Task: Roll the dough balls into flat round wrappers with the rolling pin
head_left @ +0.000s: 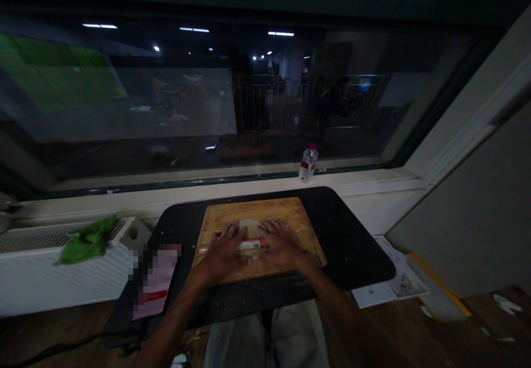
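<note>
A wooden rolling pin (251,243) with a red and white label lies across pale flattened dough (249,225) on a wooden cutting board (257,207). My left hand (224,252) rests flat over the pin's left part, fingers spread and pointing away from me. Over its right part lies my right hand (282,244), palm down with the fingers apart. Both hands touch the pin without wrapping round it. The pin's left end shows beyond my left hand, while its right end is hidden under my right hand. Dough also shows below the label, between the hands.
The board sits on a black table (352,235). A pink packet (160,282), partly pixelated, lies at its left. On the windowsill stands a clear bottle (308,163) with a dark pink cap. A green cloth (89,240) drapes over the white radiator (62,274). Papers (373,295) lie right.
</note>
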`<state>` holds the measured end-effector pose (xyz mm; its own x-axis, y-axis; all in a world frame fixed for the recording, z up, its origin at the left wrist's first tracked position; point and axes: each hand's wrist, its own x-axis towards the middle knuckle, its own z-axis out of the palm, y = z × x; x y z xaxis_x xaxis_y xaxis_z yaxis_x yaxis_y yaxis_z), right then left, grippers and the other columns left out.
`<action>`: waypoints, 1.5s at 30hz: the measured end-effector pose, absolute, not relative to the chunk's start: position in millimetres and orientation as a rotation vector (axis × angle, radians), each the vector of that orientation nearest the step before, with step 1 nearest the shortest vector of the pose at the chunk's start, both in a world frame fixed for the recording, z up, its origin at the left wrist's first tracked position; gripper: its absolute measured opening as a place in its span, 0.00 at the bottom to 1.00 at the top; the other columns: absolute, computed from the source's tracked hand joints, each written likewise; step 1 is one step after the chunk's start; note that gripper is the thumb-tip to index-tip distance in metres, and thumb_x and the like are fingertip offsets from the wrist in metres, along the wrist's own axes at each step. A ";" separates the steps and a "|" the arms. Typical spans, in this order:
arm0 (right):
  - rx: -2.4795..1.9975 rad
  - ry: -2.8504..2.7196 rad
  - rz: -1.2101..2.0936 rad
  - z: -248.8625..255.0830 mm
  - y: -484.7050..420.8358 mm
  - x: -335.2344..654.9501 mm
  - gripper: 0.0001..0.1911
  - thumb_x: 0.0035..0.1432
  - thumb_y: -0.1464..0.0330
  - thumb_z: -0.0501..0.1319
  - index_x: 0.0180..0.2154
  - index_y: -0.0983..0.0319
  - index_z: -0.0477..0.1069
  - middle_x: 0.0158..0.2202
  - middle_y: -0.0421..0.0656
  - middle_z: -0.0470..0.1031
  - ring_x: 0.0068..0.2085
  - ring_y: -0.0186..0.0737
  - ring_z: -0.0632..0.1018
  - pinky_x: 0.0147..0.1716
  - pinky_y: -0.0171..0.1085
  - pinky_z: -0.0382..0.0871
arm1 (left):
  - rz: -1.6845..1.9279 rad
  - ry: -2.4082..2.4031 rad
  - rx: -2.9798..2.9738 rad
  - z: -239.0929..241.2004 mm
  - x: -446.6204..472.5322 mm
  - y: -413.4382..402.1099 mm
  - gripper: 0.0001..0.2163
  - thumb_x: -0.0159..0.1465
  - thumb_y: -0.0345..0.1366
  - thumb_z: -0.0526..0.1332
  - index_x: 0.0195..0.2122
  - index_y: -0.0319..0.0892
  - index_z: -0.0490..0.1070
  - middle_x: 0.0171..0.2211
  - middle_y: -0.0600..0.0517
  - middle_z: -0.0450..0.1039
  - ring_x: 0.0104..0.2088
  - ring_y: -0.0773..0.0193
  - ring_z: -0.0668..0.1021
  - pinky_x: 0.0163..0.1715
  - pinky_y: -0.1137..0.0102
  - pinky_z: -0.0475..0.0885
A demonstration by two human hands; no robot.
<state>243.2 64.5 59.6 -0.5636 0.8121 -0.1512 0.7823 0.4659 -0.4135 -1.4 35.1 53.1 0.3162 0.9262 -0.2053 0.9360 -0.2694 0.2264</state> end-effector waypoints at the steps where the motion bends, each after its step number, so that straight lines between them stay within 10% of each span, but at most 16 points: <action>1: -1.436 -2.626 0.688 60.7 62.9 242.8 0.48 0.62 0.57 0.70 0.78 0.58 0.59 0.81 0.51 0.54 0.81 0.59 0.52 0.79 0.59 0.36 | -0.036 1.676 2.284 52.0 -1.6 34.8 0.42 0.70 0.56 0.63 0.80 0.47 0.54 0.82 0.37 0.45 0.81 0.39 0.51 0.76 0.42 0.54; 18: -1.436 -2.612 0.654 57.3 63.4 244.1 0.45 0.62 0.57 0.69 0.77 0.56 0.62 0.80 0.51 0.56 0.80 0.59 0.53 0.78 0.62 0.37 | -0.005 1.560 2.300 54.7 -12.4 38.2 0.37 0.69 0.48 0.65 0.78 0.47 0.61 0.83 0.41 0.45 0.82 0.48 0.53 0.77 0.51 0.54; 29: -1.522 -2.640 0.579 46.3 58.3 232.7 0.55 0.61 0.42 0.70 0.79 0.55 0.54 0.84 0.51 0.41 0.82 0.66 0.35 0.75 0.71 0.20 | 0.000 1.573 2.295 52.4 -11.9 39.8 0.36 0.70 0.48 0.64 0.78 0.48 0.61 0.82 0.41 0.47 0.81 0.45 0.55 0.77 0.50 0.54; 45: -1.541 -2.610 0.567 47.0 51.7 221.1 0.49 0.65 0.42 0.68 0.78 0.54 0.58 0.83 0.53 0.46 0.82 0.67 0.38 0.75 0.73 0.28 | -0.013 1.614 2.248 53.3 -3.8 44.8 0.38 0.67 0.48 0.66 0.78 0.56 0.60 0.82 0.43 0.51 0.80 0.39 0.57 0.74 0.40 0.56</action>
